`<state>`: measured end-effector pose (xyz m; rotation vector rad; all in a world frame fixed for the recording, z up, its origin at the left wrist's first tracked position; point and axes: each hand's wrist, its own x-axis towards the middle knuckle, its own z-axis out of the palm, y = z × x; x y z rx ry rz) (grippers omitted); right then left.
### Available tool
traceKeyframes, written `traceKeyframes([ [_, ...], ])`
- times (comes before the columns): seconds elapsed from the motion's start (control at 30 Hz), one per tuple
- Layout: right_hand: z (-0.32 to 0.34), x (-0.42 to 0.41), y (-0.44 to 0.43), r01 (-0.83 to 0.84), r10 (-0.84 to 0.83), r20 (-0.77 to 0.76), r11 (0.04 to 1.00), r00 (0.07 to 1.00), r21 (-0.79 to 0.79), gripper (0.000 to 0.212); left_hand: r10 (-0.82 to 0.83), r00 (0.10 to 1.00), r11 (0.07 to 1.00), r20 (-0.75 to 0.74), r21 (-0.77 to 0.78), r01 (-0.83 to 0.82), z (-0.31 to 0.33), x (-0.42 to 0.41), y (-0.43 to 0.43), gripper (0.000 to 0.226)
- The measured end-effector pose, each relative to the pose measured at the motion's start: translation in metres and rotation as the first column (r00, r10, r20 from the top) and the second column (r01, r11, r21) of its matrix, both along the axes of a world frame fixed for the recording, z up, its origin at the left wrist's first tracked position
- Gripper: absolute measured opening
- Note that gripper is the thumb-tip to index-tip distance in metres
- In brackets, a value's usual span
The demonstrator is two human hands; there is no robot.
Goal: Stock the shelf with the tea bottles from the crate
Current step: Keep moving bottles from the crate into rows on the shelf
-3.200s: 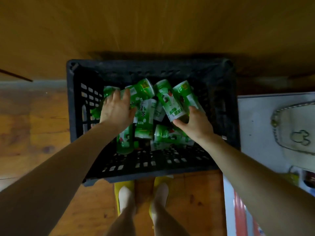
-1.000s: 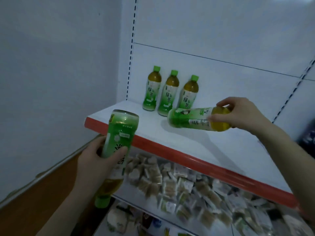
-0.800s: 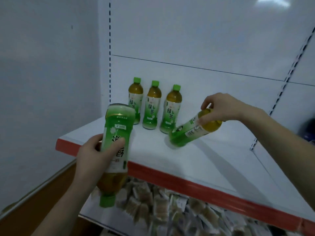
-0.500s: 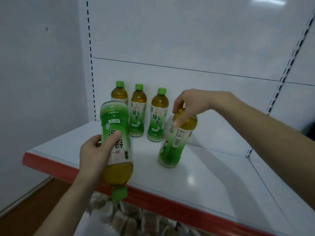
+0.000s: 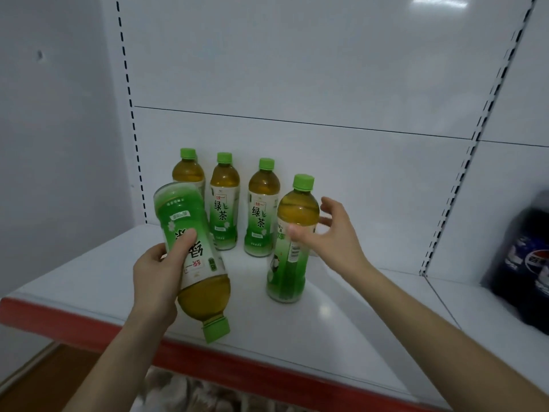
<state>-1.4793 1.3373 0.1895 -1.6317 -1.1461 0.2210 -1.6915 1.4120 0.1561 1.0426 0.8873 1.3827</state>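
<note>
While labels (image 5: 223, 215) read 绿茶, left hand (image 5: 154, 281) grips bottle (image 5: 205, 298)

Bare shelf (image 5: 371, 316) board runs from 3 to 5 o'clock of the front bottle (image 5: 286, 263), leaving room to reach through. Three upright bottles (image 5: 224, 209) in a row close off its 10 to 12 o'clock. Dark cola bottles (image 5: 525, 272) bar the far 3 o'clock end. At 9 o'clock the left hand (image 5: 154, 281) holds an upturned bottle (image 5: 190, 248) over the front edge.

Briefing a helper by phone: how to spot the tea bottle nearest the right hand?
On the red-edged white shelf, three tea bottles line the back. This fourth bottle stands alone before the row's right end, barcode facing out.
</note>
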Motion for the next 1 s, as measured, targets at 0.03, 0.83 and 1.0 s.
traceKeyframes([
  [0.03,-0.009,-0.002,-0.002,0.018,-0.017,0.015,0.999,1.0,-0.047,0.097,-0.011,1.0,1.0,0.005,-0.001,0.011,0.0,0.001,0.002,0.014],
  [0.83,-0.053,0.017,0.019,-0.174,0.167,-0.056,0.971,0.984,-0.164,0.064,-0.065,0.998,0.998,-0.005,-0.021,0.065,-0.017,0.019,0.03,0.008],
  [1.0,-0.036,0.047,0.025,-0.432,0.397,-0.172,0.847,0.902,-0.309,0.062,-0.057,0.998,0.998,-0.013,-0.036,0.056,-0.019,0.02,0.032,0.01],
])
